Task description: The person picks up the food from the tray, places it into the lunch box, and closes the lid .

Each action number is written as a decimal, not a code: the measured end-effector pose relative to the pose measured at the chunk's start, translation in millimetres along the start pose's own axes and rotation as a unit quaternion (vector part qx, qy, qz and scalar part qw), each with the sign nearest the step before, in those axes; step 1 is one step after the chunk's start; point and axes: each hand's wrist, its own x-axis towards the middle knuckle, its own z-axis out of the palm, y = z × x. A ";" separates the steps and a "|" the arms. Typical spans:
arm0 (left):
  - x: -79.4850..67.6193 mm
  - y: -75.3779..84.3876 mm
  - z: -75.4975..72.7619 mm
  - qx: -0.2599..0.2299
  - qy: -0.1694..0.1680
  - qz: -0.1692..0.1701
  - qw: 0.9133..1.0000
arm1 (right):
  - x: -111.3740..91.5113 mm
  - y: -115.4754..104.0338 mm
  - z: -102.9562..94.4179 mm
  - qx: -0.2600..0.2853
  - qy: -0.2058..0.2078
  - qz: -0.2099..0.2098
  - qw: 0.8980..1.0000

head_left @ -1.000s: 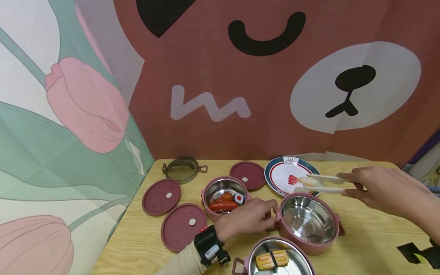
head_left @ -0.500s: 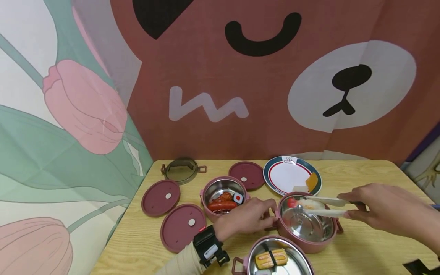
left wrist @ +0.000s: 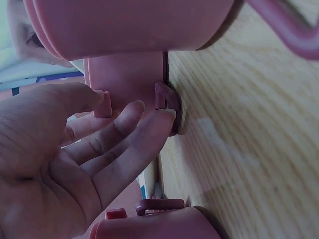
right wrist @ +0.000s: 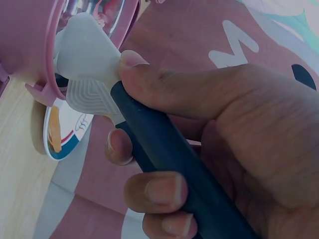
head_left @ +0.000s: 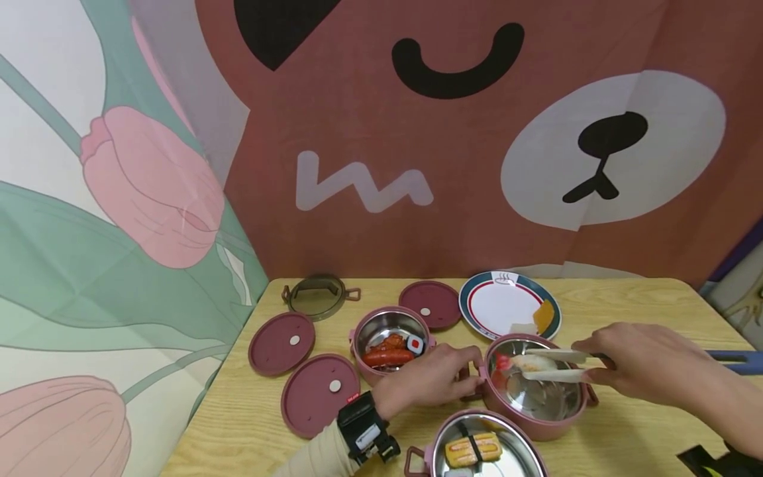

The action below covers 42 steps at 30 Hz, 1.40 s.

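My right hand [head_left: 638, 361] grips the tongs [right wrist: 172, 157], which have white tips and dark blue handles. Between the tips is a shrimp sushi [head_left: 532, 362] with a red tail. It is inside the right-hand pink pot [head_left: 530, 427], a steel-lined one; whether it touches the bottom I cannot tell. My left hand [head_left: 426, 377] pinches that pot at its left side. In the left wrist view the thumb lies on the small rim tab [left wrist: 103, 104], and other fingertips are close to the brown handle [left wrist: 169, 102].
Nearest me, another pot [head_left: 438, 434] holds a yellow banded piece. A third pot [head_left: 372, 374] contains sausage and a sushi roll. Behind are a plate [head_left: 491, 311] with an orange piece [head_left: 544, 317] and a white one, several maroon lids [head_left: 280, 344] and a glass lid [head_left: 316, 298].
My right hand has come toward me and down, carrying the shrimp sushi in the tongs from above the plate into the right-hand pot. The left hand has stayed at the pot.
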 end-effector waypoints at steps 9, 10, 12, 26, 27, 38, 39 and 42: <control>-0.4 -1.5 -0.2 -0.002 0.006 0.006 1.000 | 8.2 -10.3 0.4 0.007 -0.041 0.013 0.999; -0.4 -1.7 -0.1 -0.002 0.006 0.006 1.000 | 8.6 -11.1 0.8 0.010 -0.045 0.017 0.999; -0.7 -2.0 0.1 -0.005 0.006 0.007 1.000 | 9.5 -12.2 1.5 0.018 -0.054 0.024 0.998; -2.4 -2.9 -0.5 -0.016 0.001 0.008 1.000 | -0.6 -0.4 -17.8 0.020 -0.015 0.028 0.999; -2.5 -3.0 -0.5 -0.017 0.000 0.009 1.000 | -1.0 2.1 -20.2 0.014 -0.007 0.024 1.000; -1.7 -2.9 0.6 -0.013 -0.005 0.007 1.000 | 12.7 31.7 -26.2 -0.040 0.088 0.021 0.995; -1.8 -2.7 0.8 -0.013 -0.004 0.006 1.000 | 14.7 34.2 -25.2 -0.042 0.090 0.024 0.995; -2.3 -1.9 0.9 -0.016 0.000 0.004 1.000 | 21.3 40.4 -20.5 -0.036 0.089 0.021 0.995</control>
